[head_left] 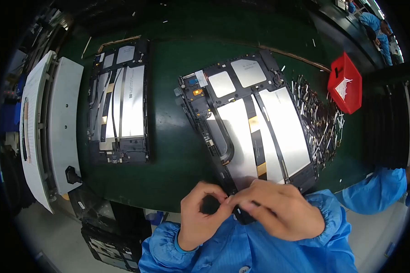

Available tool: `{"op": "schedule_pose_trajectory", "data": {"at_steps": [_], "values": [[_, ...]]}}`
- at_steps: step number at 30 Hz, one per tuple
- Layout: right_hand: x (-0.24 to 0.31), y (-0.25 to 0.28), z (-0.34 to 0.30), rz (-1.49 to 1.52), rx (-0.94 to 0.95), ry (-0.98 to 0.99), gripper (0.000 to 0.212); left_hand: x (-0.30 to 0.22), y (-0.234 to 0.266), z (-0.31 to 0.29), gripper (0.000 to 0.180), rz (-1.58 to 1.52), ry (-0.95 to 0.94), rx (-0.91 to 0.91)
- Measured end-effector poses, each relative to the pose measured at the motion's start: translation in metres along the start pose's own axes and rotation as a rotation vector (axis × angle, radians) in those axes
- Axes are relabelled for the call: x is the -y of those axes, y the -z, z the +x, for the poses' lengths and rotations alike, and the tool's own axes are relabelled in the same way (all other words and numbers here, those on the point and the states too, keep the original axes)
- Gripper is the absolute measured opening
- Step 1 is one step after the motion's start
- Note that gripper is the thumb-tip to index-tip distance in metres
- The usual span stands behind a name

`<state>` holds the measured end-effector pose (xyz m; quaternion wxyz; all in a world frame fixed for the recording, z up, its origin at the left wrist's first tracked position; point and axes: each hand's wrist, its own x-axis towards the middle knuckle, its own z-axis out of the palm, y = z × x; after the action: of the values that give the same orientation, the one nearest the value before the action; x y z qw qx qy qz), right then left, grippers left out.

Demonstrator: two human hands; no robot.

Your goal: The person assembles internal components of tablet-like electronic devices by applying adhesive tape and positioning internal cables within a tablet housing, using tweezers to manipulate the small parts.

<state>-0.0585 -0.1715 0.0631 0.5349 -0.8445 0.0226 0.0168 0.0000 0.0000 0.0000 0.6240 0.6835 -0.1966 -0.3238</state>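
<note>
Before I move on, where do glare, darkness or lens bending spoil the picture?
Head view: glare whitens the silver panel on the near device, and a pale sheen crosses the green tabletop; head view, rim: black swallows the corners and the white fixture bows; head view, bottom: detail where the left hand meets the right hand is unclear.

Opened electronic devices (255, 125) on a green workbench (175, 132) and a blue-smocked co-worker (379, 34) show an electronics workshop.

No text can be read; faint print (too small to resolve) is borne by the silver plate (248, 75) beyond the grip.
</note>
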Motion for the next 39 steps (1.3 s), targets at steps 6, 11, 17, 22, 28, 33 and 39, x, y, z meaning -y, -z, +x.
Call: {"op": "schedule_pose_trajectory", "data": {"at_steps": [6,11,17,22,28,33,39], "values": [[0.011,-0.010,-0.006,-0.334,-0.159,-0.083,0.020,0.006,0.014,-0.024,0.023,-0.349,0.126,0.031],[-0.004,-0.015,-0.014,-0.273,-0.179,0.073,0.020,-0.003,0.015,-0.038,0.015,-0.114,0.164,0.094],[0.000,-0.011,-0.016,-0.020,-0.214,0.109,0.022,-0.012,0.006,-0.029,0.015,-0.205,0.125,0.042],[0.003,-0.016,-0.015,-0.319,-0.223,-0.049,0.021,-0.004,0.009,-0.038,0.014,-0.185,0.292,0.073],[-0.004,-0.007,-0.018,0.062,-0.098,0.135,0.019,-0.012,0.006,-0.036,0.017,-0.188,0.193,0.044],[0.014,0.002,-0.013,0.203,-0.182,-0.075,0.033,-0.028,-0.008,-0.019,0.016,-0.283,0.029,0.024],[0.000,0.011,-0.030,0.014,-0.065,0.316,0.019,-0.026,0.004,-0.018,0.022,0.079,-0.203,0.010]]}}
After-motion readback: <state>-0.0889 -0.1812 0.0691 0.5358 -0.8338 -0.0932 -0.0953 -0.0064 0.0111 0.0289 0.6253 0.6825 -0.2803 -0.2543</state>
